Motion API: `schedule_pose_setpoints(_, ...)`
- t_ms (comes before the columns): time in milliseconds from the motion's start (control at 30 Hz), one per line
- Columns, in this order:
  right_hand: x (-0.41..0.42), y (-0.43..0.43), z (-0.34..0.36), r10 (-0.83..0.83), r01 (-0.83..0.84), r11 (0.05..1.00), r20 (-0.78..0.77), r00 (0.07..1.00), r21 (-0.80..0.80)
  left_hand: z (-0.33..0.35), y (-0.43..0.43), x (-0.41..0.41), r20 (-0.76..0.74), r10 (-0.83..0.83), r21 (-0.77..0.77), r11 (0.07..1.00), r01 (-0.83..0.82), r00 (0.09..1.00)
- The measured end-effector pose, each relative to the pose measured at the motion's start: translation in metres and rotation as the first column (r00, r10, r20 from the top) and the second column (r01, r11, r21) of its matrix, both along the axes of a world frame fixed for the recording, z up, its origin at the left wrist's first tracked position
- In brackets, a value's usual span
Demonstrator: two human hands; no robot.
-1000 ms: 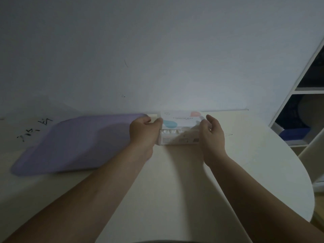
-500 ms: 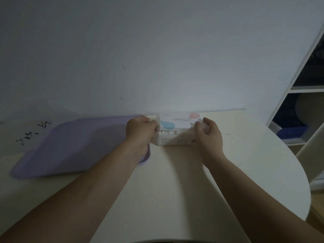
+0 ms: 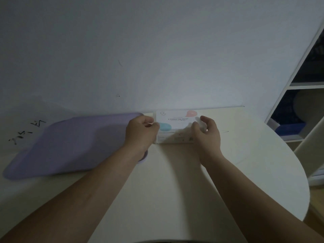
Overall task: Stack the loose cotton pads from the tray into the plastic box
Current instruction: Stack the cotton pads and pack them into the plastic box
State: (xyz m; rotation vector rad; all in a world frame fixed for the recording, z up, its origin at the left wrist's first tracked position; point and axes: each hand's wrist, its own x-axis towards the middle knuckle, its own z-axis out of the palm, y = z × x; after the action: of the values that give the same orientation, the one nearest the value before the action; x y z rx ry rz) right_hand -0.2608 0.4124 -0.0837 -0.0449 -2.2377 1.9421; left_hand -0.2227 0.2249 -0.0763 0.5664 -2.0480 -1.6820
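A clear plastic box (image 3: 174, 128) with a white lid marked with a pink and a teal shape stands at the table's far edge by the wall. My left hand (image 3: 140, 132) grips its left end with curled fingers. My right hand (image 3: 206, 132) curls round its right end, thumb raised. A purple tray (image 3: 70, 146) lies to the left of the box; its inside is hidden from this low angle, and no cotton pads show.
The cream table (image 3: 166, 190) has a rounded right edge. A white wall rises just behind the box. A white shelf unit (image 3: 305, 106) with dark items stands at the right. Black scribbles (image 3: 26, 132) mark the wall at the left.
Both hands have curled more tightly at the ends of the box. The box's top now faces the camera more, so its print shows.
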Motion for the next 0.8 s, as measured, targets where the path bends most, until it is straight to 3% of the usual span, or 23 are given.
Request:
schedule_pose_setpoints(267,-0.011,-0.004,-0.002,0.01,-0.008,0.999,0.036,0.999,-0.037,-0.002,-0.003,0.0,-0.009,-0.05,-0.198,0.979,0.047,0.999)
schedule_pose_setpoints(567,-0.033,-0.024,0.007,0.041,-0.044,0.991,0.028,0.999,0.123,0.006,-0.024,-0.013,0.084,-0.06,-0.406,0.909,0.09,0.995)
schedule_pose_setpoints(667,-0.035,-0.028,0.005,0.041,-0.044,0.989,0.03,0.999,0.141,0.007,-0.031,-0.011,0.099,-0.109,-0.409,0.902,0.14,0.989)
schedule_pose_setpoints(733,-0.032,-0.032,0.006,0.004,0.0,0.973,-0.013,1.0,0.229,0.006,-0.037,-0.007,0.129,-0.168,-0.393,0.896,0.206,0.977)
schedule_pose_setpoints(800,-0.022,-0.04,0.014,-0.026,0.082,0.923,-0.151,0.988,0.376,0.004,-0.043,-0.003,0.139,-0.185,-0.405,0.886,0.227,0.973)
